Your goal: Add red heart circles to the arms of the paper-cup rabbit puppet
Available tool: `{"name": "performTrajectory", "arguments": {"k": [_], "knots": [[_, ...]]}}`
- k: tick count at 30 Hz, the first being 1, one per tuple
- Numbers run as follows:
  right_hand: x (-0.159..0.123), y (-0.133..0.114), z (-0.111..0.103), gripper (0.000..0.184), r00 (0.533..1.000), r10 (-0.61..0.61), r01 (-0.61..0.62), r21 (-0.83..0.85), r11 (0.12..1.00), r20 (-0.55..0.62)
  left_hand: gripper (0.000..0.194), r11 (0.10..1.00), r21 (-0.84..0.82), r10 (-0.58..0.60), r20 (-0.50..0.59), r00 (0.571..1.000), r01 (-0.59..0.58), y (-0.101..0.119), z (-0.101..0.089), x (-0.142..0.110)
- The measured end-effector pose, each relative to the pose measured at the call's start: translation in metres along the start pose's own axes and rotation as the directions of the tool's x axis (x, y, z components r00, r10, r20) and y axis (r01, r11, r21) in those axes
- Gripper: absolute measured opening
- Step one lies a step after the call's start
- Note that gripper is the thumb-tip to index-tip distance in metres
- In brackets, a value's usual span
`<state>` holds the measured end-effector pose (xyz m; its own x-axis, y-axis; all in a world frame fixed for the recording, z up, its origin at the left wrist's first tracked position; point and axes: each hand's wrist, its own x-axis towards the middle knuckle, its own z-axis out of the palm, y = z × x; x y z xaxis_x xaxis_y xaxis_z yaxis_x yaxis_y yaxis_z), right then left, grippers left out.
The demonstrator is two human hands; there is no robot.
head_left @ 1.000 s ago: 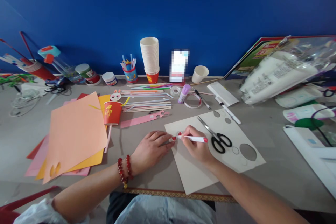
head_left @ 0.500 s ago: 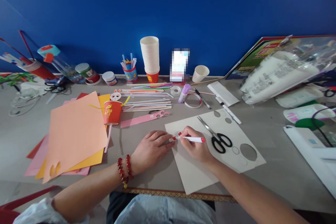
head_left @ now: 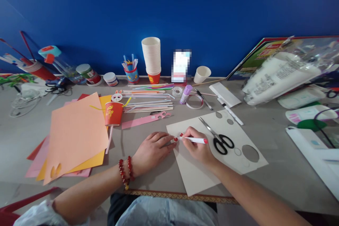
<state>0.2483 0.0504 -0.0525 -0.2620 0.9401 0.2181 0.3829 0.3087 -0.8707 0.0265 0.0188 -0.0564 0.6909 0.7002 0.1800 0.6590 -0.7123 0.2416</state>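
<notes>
My right hand (head_left: 196,145) is closed around a white marker with a red end (head_left: 197,140). The marker's tip meets a small white paper cutout with red patches (head_left: 181,135). From the other side my left hand (head_left: 153,150) lies flat, fingers stretched out, its fingertips at the cutout's left edge. Part of the cutout is hidden by my fingers. Under my right hand is a sheet of white paper (head_left: 192,174) with round holes cut in it. Black-handled scissors (head_left: 217,137) rest on that sheet, to the right of my hand.
Left of my hands, a red paper cup with a rabbit face (head_left: 113,113) lies by stacked coloured paper (head_left: 76,130). Behind are straws (head_left: 150,106), a pink strip (head_left: 140,120), a purple glue stick (head_left: 186,94) and a tall cup stack (head_left: 151,54). Bagged cups (head_left: 280,74) are at right.
The marker and my right hand have shifted very slightly over the cutout. My left hand stays where it was.
</notes>
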Motion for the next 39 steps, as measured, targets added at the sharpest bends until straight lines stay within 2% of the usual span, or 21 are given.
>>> {"name": "performTrajectory", "arguments": {"k": [10,39], "knots": [[0.0005,0.0000,0.0003,0.018,0.999,-0.021,0.021,-0.017,1.000,0.030,0.036,1.000,-0.011,-0.007,0.015,1.000,0.007,-0.0004,0.0011,-0.0003],[-0.0004,0.0017,0.0006,0.018,1.000,-0.015,0.015,0.009,1.000,-0.012,0.035,1.000,0.007,-0.001,-0.007,1.000,0.001,-0.0004,0.0026,0.0000]]}}
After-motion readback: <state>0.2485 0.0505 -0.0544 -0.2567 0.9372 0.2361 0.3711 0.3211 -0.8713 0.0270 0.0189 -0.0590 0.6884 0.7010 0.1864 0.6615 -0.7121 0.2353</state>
